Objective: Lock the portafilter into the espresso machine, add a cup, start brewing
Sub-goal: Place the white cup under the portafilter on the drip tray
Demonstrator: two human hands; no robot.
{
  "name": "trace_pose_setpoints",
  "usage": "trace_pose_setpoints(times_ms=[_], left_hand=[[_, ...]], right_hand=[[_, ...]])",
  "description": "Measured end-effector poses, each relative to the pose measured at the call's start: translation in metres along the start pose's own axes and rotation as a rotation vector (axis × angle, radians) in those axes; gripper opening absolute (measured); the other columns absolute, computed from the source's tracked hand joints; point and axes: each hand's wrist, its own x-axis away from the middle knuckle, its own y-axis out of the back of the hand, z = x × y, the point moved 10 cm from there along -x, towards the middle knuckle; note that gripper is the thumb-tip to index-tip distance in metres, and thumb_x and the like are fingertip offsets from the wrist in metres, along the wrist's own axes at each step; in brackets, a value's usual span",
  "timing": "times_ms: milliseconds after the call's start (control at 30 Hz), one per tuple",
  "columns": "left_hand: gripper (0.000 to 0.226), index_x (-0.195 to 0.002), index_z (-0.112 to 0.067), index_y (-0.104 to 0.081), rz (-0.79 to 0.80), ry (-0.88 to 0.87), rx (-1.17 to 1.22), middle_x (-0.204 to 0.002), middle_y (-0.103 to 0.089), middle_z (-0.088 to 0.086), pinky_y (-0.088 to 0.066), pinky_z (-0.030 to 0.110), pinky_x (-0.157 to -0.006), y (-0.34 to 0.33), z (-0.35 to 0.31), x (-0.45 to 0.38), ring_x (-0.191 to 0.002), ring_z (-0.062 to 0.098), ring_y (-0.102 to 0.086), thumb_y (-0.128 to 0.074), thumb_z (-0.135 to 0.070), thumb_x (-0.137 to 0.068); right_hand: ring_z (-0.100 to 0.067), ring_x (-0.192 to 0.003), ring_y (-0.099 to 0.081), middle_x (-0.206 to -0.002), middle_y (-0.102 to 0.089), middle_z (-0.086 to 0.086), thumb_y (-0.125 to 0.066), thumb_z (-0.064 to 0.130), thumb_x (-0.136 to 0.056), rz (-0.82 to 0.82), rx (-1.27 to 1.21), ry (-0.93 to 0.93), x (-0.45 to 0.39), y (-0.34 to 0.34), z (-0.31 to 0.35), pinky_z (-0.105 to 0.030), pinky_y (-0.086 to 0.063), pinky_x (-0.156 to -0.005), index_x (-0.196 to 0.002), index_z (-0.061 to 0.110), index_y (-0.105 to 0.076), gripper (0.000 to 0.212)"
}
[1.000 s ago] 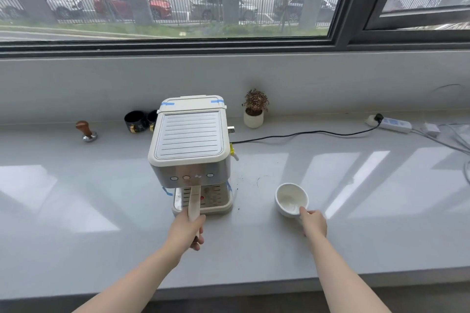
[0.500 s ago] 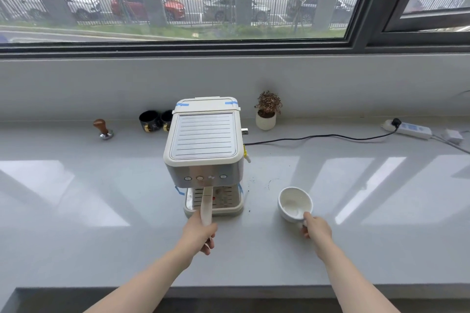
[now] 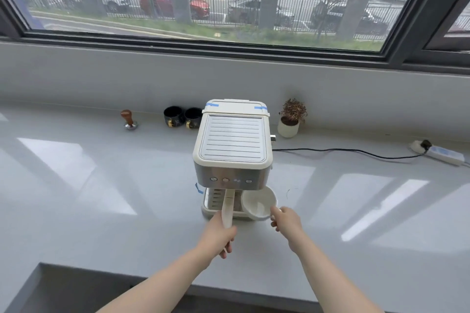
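Observation:
A cream and steel espresso machine point(image 3: 232, 146) stands on the grey counter. The portafilter's cream handle point(image 3: 227, 208) sticks out toward me from under the machine's front; its head is hidden beneath the machine. My left hand point(image 3: 218, 236) is closed around the handle's near end. A white cup point(image 3: 258, 202) sits at the right front corner of the drip tray point(image 3: 212, 207), partly under the machine's front. My right hand point(image 3: 286, 220) holds the cup by its near side.
Two black cups point(image 3: 181, 117) and a wooden-knobbed tamper point(image 3: 129, 119) stand at the back left. A small potted plant point(image 3: 291, 119) is right of the machine. A black cable point(image 3: 343, 152) runs to a power strip point(image 3: 441, 154) at the far right. The counter edge point(image 3: 254, 290) lies near me.
My right hand has carried the white cup left from the counter to the drip tray's right corner. My left hand stays on the portafilter handle. The camera has shifted.

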Motion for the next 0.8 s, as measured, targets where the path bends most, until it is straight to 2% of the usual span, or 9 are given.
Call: trace_pose_setpoints(times_ms=[133,267,400,533,800], left_hand=[[0.022,-0.095,-0.021,-0.042,0.017,-0.004,-0.012,-0.070,-0.052,0.006,-0.040,0.024,-0.037,0.000,-0.001,0.000,-0.044,0.019,-0.052,-0.043,-0.013,-0.074],[0.030,-0.105,-0.019,-0.043,0.034,-0.015,-0.004,-0.069,-0.051,0.005,-0.039,0.023,-0.037,0.000,-0.001,0.001,-0.041,0.017,-0.050,-0.044,-0.014,-0.075],[0.029,-0.106,-0.017,-0.043,0.043,-0.022,0.012,-0.070,-0.052,0.005,-0.039,0.023,-0.038,0.001,0.001,0.001,-0.039,0.015,-0.049,-0.044,-0.016,-0.077],[0.030,-0.109,-0.020,-0.042,0.060,-0.032,0.019,-0.071,-0.052,0.005,-0.039,0.023,-0.037,0.000,0.002,0.000,-0.040,0.015,-0.049,-0.045,-0.018,-0.079],[0.031,-0.112,-0.022,-0.042,0.073,-0.035,0.040,-0.071,-0.050,0.005,-0.039,0.024,-0.039,0.000,0.003,0.001,-0.043,0.016,-0.049,-0.046,-0.023,-0.081]], right_hand=[[-0.021,-0.067,-0.053,-0.083,-0.060,-0.010,-0.050,0.027,-0.085,0.022,0.050,0.012,-0.003,-0.022,0.010,-0.029,-0.041,-0.059,-0.078,0.007,-0.049,0.021],[-0.023,-0.065,-0.051,-0.077,-0.060,-0.009,-0.048,0.028,-0.086,0.042,0.083,0.007,-0.007,-0.039,0.017,-0.031,-0.040,-0.061,-0.079,0.007,-0.051,0.022],[-0.022,-0.062,-0.047,-0.077,-0.058,-0.010,-0.047,0.026,-0.086,0.054,0.102,0.016,-0.009,-0.051,0.026,-0.030,-0.038,-0.058,-0.080,0.005,-0.053,0.023],[-0.023,-0.062,-0.048,-0.075,-0.059,-0.011,-0.046,0.025,-0.084,0.052,0.096,0.009,-0.014,-0.059,0.028,-0.031,-0.040,-0.061,-0.081,0.004,-0.055,0.022],[-0.022,-0.064,-0.047,-0.070,-0.053,-0.008,-0.043,0.022,-0.091,0.077,0.107,-0.010,-0.020,-0.075,0.032,-0.030,-0.037,-0.058,-0.075,0.008,-0.050,0.022]])
